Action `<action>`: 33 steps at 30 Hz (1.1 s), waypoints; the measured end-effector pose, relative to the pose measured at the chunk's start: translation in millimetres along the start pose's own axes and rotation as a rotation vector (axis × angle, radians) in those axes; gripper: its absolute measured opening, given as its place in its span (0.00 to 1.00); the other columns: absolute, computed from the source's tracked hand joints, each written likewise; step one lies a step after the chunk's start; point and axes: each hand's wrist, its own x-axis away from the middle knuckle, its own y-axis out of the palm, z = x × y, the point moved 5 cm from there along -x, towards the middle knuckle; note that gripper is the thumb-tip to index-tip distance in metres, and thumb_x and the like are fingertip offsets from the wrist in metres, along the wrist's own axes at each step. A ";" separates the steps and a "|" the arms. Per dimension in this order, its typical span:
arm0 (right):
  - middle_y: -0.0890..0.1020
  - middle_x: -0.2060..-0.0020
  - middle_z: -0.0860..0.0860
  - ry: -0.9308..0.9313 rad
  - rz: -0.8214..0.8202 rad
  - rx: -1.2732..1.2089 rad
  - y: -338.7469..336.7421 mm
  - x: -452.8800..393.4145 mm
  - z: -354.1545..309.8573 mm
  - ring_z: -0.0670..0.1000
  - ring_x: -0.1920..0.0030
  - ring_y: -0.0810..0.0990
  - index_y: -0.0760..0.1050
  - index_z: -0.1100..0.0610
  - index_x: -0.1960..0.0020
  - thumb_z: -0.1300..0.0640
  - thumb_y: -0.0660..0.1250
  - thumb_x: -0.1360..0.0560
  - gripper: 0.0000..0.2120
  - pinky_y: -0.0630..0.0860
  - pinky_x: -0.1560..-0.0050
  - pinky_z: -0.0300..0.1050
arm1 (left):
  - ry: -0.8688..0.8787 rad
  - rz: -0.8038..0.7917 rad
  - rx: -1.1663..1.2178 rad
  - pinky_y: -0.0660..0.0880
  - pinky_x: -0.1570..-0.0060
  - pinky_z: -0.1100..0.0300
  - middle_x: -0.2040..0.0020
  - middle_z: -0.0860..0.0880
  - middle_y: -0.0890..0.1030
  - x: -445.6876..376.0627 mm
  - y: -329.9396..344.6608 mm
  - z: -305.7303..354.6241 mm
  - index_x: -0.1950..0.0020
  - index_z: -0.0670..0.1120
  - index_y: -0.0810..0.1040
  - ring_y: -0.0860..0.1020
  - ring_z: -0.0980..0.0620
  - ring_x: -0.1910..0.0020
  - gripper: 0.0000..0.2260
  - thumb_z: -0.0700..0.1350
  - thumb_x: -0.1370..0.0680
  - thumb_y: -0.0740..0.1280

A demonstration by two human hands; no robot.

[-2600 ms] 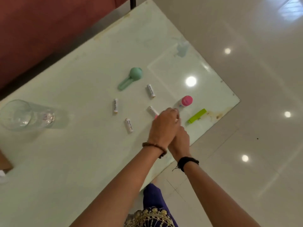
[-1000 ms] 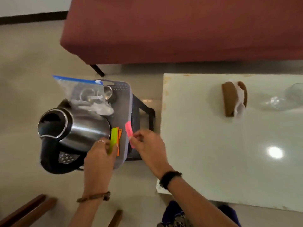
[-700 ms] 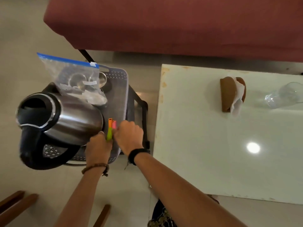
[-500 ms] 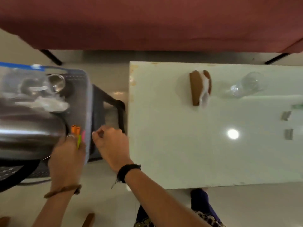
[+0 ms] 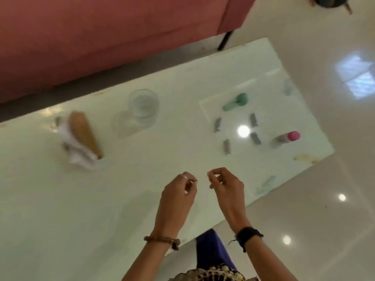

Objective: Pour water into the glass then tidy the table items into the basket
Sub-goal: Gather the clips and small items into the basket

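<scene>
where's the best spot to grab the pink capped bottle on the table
Grip the pink capped bottle across the middle of its pale body, coming down from above with the right hand, the nearer one. It appears to lie on its side with the cap pointing right, so a pinch across the barrel probably holds best.

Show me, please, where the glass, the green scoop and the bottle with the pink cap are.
glass (image 5: 143, 107), head view, on its clear side wall.
green scoop (image 5: 241, 98), head view, on its round bowl.
bottle with the pink cap (image 5: 293, 136), head view, on the pink cap.

blur – four small tubes (image 5: 227, 146) unreadable | dark object (image 5: 328, 2) – cut off at top edge
</scene>
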 end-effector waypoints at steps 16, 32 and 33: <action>0.70 0.44 0.46 0.228 0.392 -0.301 -171.0 -186.4 130.0 0.52 0.48 0.76 0.62 0.50 0.35 0.48 0.74 0.33 0.32 0.73 0.51 0.46 | 0.214 0.070 -0.605 0.62 0.36 0.54 0.30 0.42 0.67 -247.8 159.6 120.9 0.29 0.40 0.62 0.64 0.44 0.31 0.25 0.43 0.24 0.65; 0.75 0.54 0.42 0.013 0.548 -0.336 -157.5 -144.5 104.1 0.44 0.58 0.78 0.72 0.46 0.48 0.51 0.71 0.28 0.11 0.80 0.54 0.58 | 0.287 -0.021 -0.678 0.69 0.44 0.52 0.41 0.43 0.72 -270.5 130.3 99.4 0.35 0.43 0.72 0.74 0.44 0.42 0.18 0.44 0.24 0.65; 0.75 0.54 0.43 0.013 0.539 -0.333 -151.7 -142.2 103.8 0.43 0.58 0.77 0.72 0.46 0.48 0.51 0.71 0.28 0.11 0.80 0.54 0.59 | 0.306 -0.031 -0.718 0.68 0.45 0.51 0.41 0.43 0.72 -271.7 131.5 100.0 0.34 0.44 0.71 0.75 0.44 0.43 0.18 0.44 0.24 0.65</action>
